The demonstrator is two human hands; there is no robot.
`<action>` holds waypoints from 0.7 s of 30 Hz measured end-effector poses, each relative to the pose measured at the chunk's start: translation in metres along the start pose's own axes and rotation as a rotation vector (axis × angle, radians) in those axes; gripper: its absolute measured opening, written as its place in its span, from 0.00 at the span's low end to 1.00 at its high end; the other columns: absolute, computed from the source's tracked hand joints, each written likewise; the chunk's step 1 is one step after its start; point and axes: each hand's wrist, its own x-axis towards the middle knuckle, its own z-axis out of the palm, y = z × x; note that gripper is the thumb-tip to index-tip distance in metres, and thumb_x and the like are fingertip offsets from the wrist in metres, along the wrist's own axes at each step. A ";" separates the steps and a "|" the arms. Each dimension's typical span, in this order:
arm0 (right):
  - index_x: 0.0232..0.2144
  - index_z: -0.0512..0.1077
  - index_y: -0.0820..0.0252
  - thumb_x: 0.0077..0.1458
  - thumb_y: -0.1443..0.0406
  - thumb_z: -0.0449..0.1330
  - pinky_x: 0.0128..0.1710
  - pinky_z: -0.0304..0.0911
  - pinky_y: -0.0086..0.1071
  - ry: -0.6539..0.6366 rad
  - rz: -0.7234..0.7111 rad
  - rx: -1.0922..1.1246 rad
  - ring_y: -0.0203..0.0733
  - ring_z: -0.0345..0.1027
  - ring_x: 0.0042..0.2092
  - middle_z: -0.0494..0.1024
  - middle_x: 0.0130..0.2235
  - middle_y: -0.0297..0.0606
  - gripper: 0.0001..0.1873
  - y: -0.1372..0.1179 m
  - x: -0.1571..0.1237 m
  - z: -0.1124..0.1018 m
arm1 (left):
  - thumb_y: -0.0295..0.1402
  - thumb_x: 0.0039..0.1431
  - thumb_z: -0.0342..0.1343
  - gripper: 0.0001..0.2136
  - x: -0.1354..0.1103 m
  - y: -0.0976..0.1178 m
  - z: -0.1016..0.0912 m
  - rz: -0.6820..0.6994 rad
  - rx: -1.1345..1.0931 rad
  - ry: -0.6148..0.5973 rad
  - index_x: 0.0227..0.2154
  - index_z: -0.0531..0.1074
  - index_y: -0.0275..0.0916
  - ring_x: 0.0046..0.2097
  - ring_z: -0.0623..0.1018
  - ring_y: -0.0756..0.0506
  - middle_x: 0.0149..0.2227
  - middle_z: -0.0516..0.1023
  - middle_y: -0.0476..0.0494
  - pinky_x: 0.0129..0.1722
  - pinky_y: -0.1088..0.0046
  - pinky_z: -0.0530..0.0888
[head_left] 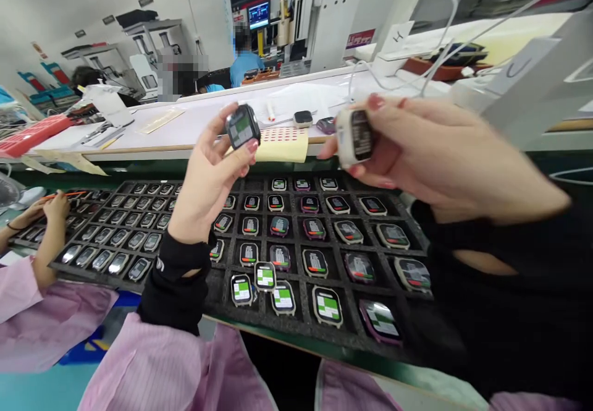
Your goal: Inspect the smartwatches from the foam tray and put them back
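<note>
My left hand (206, 176) is raised above the tray and grips a dark smartwatch (241, 128) by its edges, its lit screen showing green and white blocks. Fingers and thumb of my right hand (417, 145) pinch a cream-cased smartwatch (354, 136) with white text on a dark screen. Both watches are strapless. Below lies a black foam tray (296, 300) whose compartments hold several strapless watches, cream or purple, most with lit screens. One cream watch (265, 276) rests partly over its neighbours near the front.
Behind the tray, a white shelf (185, 105) carries a cream watch (302, 118), a purple one (325, 125) and a yellow sticker sheet (282, 145). White cables (445, 3) hang at right. A co-worker's hands (56, 207) are over another watch tray (111, 232) at left.
</note>
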 end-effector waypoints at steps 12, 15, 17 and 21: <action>0.53 0.70 0.59 0.58 0.61 0.66 0.21 0.64 0.25 0.094 0.300 0.316 0.38 0.70 0.34 0.79 0.49 0.47 0.21 0.116 -0.028 0.001 | 0.32 0.50 0.70 0.33 -0.045 -0.091 0.014 -0.345 0.092 -0.069 0.58 0.65 0.43 0.41 0.78 0.49 0.48 0.77 0.42 0.39 0.76 0.76; 0.55 0.68 0.59 0.50 0.58 0.73 0.23 0.64 0.26 0.072 0.276 0.255 0.38 0.69 0.34 0.79 0.50 0.47 0.33 0.125 -0.031 -0.004 | 0.32 0.54 0.68 0.29 -0.050 -0.091 0.015 -0.345 0.123 -0.115 0.58 0.66 0.44 0.42 0.77 0.50 0.52 0.74 0.42 0.40 0.76 0.76; 0.56 0.68 0.59 0.50 0.56 0.73 0.23 0.64 0.27 0.080 0.262 0.216 0.39 0.69 0.34 0.80 0.49 0.48 0.34 0.128 -0.031 -0.005 | 0.32 0.57 0.66 0.25 -0.052 -0.089 0.016 -0.345 0.124 -0.131 0.56 0.68 0.45 0.42 0.77 0.50 0.55 0.73 0.42 0.41 0.76 0.76; 0.53 0.72 0.58 0.57 0.50 0.68 0.22 0.65 0.26 0.109 0.259 0.247 0.38 0.69 0.33 0.79 0.48 0.47 0.27 0.131 -0.032 -0.004 | 0.34 0.63 0.61 0.14 -0.057 -0.089 0.020 -0.379 0.143 -0.162 0.51 0.72 0.45 0.36 0.76 0.52 0.49 0.75 0.45 0.37 0.77 0.76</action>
